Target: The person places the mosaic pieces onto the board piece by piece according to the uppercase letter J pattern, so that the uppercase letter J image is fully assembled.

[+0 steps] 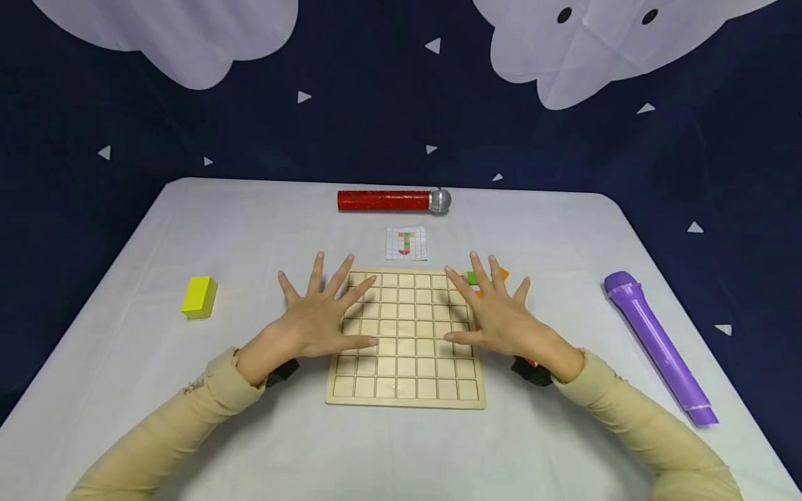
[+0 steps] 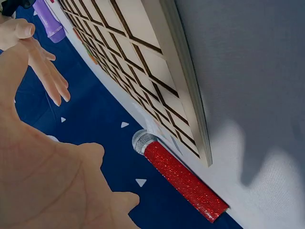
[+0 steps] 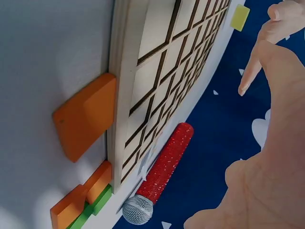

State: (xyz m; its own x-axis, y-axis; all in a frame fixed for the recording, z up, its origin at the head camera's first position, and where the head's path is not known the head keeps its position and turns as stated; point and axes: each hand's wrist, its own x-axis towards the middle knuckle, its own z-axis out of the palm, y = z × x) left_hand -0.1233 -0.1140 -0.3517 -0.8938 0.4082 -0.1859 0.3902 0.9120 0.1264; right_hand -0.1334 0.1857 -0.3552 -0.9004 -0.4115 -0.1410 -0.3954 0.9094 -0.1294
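Observation:
A wooden grid board (image 1: 406, 348) lies flat on the table. My left hand (image 1: 316, 320) hovers over its left edge with fingers spread, holding nothing. Over the right edge my right hand (image 1: 501, 316) is spread the same way, also holding nothing. Beside the board's right side, partly hidden under the right hand, are orange tiles (image 3: 88, 117) and green tiles (image 3: 102, 199). Behind the board lies a small card (image 1: 406, 243) printed with a grid and a coloured J shape.
A red glitter microphone (image 1: 383, 200) with a silver head lies at the back. To the left stands a yellow block (image 1: 199, 297). A purple microphone-shaped tube (image 1: 661, 348) lies along the right. A dark blue cloth with clouds and triangles hangs behind the white table (image 1: 269, 216).

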